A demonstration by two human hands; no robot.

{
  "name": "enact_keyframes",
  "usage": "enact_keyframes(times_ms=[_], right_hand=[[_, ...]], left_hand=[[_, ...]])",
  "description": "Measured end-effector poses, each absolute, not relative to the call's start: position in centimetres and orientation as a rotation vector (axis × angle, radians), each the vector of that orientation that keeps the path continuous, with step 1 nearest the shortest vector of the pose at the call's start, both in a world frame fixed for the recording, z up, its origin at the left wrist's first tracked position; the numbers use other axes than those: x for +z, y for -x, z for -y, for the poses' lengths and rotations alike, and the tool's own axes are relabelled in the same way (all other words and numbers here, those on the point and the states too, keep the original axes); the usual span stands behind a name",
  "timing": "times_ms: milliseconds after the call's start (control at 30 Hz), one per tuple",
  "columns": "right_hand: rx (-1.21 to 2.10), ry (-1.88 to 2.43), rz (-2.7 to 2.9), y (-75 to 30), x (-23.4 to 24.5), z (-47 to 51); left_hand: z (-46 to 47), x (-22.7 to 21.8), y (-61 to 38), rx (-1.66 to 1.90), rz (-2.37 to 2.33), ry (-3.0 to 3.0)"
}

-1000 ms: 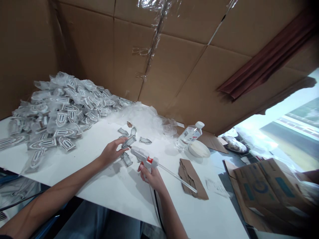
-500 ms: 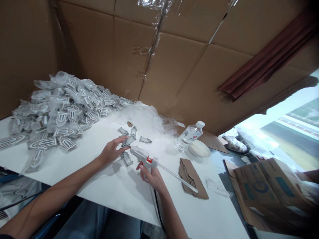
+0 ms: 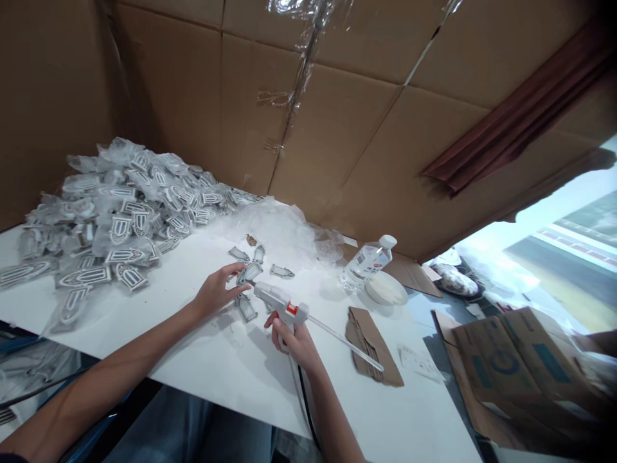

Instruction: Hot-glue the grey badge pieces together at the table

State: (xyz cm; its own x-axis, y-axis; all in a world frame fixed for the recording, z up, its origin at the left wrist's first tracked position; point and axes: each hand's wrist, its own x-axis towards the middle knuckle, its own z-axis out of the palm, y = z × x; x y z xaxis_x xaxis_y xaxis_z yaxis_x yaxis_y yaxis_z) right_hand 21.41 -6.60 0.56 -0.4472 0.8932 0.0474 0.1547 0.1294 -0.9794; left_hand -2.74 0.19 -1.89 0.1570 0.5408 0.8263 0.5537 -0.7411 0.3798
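Observation:
My right hand (image 3: 292, 341) is wrapped round the handle of a white hot glue gun (image 3: 279, 298) with a red mark on its side. A long clear glue stick (image 3: 344, 341) juts from its back end. The nozzle points left, at a small grey arched frame piece (image 3: 250, 272). Thumb and fingers of my left hand (image 3: 220, 290) pinch that piece by its left edge. Similar pieces lie close by: one (image 3: 282, 272) to the right, one (image 3: 247, 308) below, others just behind. Whether the nozzle touches the piece I cannot tell.
Bagged arched pieces (image 3: 120, 218) form a large heap at left. Behind the hands lie clear plastic bags (image 3: 274, 225). A water bottle (image 3: 369, 262), a white bowl (image 3: 385, 289) and torn cardboard (image 3: 373, 347) are at right. Cardboard walls (image 3: 193, 96) enclose the back. A black cord (image 3: 305, 405) trails off the table edge.
The glue gun has shifted very slightly to the right, its tip drawing a little away from the pinched piece. My left hand stays nearly in place.

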Motion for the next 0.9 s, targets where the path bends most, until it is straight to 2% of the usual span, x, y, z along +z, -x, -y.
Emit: enact_keyframes(times_ms=[267, 467, 900], right_hand=[[1.365, 0.979, 1.568, -21.6, 0.4, 6.4], [1.365, 0.958, 1.563, -21.6, 0.7, 6.4], [1.394, 0.951, 1.551, -21.5, 0.9, 6.4]], left_hand=[[-0.6, -0.6, 4.5, -1.391, 1.532, 2.445], [-0.3, -0.3, 7.6, -1.211, 1.413, 2.559], [1.4, -0.2, 7.4, -0.928, 1.782, 2.557]])
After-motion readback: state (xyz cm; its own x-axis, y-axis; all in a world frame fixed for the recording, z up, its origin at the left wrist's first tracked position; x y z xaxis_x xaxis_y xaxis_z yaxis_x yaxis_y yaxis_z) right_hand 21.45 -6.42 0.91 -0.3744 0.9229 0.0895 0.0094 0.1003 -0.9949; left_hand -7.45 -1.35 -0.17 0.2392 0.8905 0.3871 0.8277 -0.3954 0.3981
